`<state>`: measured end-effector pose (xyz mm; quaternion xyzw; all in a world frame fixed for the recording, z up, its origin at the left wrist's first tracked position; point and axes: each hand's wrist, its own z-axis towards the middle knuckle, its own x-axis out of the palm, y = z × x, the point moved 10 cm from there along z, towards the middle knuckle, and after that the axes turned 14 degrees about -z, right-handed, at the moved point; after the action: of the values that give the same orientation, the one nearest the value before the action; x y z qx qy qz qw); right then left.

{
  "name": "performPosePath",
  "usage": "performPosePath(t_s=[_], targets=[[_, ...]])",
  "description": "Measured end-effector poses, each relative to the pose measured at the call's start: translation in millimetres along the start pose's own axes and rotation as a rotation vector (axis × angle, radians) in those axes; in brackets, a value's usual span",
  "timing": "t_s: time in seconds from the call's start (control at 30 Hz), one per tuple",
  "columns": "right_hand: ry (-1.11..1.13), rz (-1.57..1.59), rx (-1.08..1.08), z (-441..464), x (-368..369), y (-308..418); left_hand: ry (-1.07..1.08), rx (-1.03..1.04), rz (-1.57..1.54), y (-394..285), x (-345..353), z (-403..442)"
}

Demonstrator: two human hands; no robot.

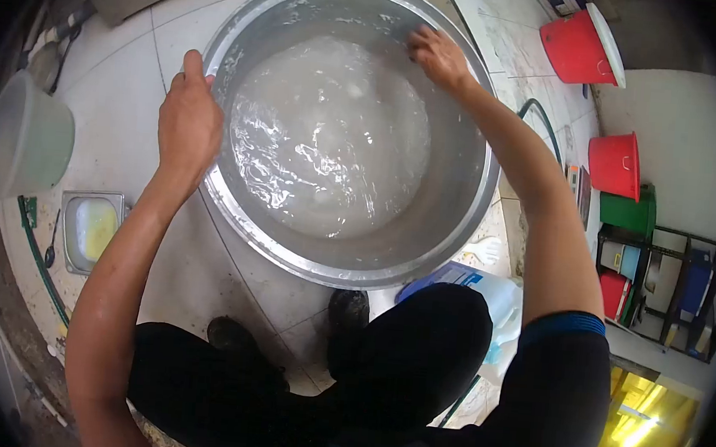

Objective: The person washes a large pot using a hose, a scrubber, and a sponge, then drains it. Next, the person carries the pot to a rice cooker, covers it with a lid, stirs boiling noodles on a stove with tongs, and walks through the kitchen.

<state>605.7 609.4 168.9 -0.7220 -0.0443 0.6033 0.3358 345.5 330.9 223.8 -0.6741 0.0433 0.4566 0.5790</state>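
A large round metal pot stands on the tiled floor in front of my knees, holding cloudy, rippling water. My left hand grips the pot's rim at the left, its thumb pointing up. Inside the pot's far right wall is my right hand, above the water. Its fingers are curled and smeared by motion, and whether they hold anything cannot be made out. Whitish residue clings to the pot's inner wall.
At the left are a translucent tub and a small metal tray with yellowish contents. Red buckets and a dark rack stand at the right. A blue-white container lies by my right knee.
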Motion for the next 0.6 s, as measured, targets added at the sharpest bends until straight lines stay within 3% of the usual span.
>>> performPosePath(t_s=[0.03, 0.07, 0.17, 0.23, 0.3, 0.37, 0.43, 0.5, 0.6], targets=[[-0.123, -0.04, -0.132, 7, -13, 7, 0.011, -0.013, -0.015, 0, 1, -1], [-0.017, 0.165, 0.093, -17, -14, -7, 0.011, -0.003, -0.006, -2, 0, -1], [-0.089, 0.034, 0.05, -91, 7, 43, -0.065, 0.052, -0.07, 3, -4, -7], [0.631, -0.245, -0.299, -98, 52, 78, -0.03, 0.075, -0.061, 3, 1, 0], [0.134, -0.07, 0.021, -17, 49, 28, -0.047, 0.101, -0.042, 0, 3, 2], [-0.038, -0.129, -0.178, 74, -39, 36, -0.067, 0.111, -0.006, 2, -4, 1], [-0.162, 0.352, -0.105, 94, -58, 70, -0.037, 0.058, -0.024, -1, 0, -1], [-0.462, 0.439, -0.189, 105, -56, 122, -0.043, 0.079, -0.019, -6, -4, 6], [-0.432, 0.23, -0.124, 99, -51, 80, -0.016, 0.031, -0.027, 2, 0, -3]])
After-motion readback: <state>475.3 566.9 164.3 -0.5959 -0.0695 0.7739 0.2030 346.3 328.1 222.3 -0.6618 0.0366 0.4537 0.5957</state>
